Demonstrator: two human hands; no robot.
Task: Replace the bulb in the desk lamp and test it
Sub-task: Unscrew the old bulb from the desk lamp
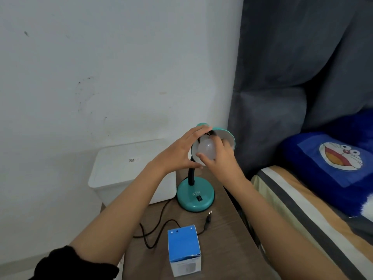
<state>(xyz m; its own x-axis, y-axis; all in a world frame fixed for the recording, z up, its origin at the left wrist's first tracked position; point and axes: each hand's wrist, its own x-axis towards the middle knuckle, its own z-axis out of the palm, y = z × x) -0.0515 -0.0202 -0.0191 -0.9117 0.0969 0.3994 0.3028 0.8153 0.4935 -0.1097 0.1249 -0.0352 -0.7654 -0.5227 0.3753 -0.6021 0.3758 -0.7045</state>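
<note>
A teal desk lamp stands on a wooden table, its round base (pixel 195 197) carrying a black switch. Its shade (pixel 229 137) is tipped up toward me. A white bulb (pixel 206 150) sits in the shade's mouth. My right hand (pixel 219 158) wraps its fingers around the bulb from the right. From the left, my left hand (pixel 181 152) grips the shade's rim and back. The lamp's black cord runs over the table and ends in a loose plug (pixel 209 218) lying unplugged. A blue and white bulb box (pixel 184 252) stands at the near edge.
A white lidded bin (pixel 129 170) sits left of the lamp against the white wall. On the right is a bed with a striped sheet (pixel 298 207) and a blue cartoon pillow (pixel 333 164). A grey curtain (pixel 282 77) hangs behind the lamp.
</note>
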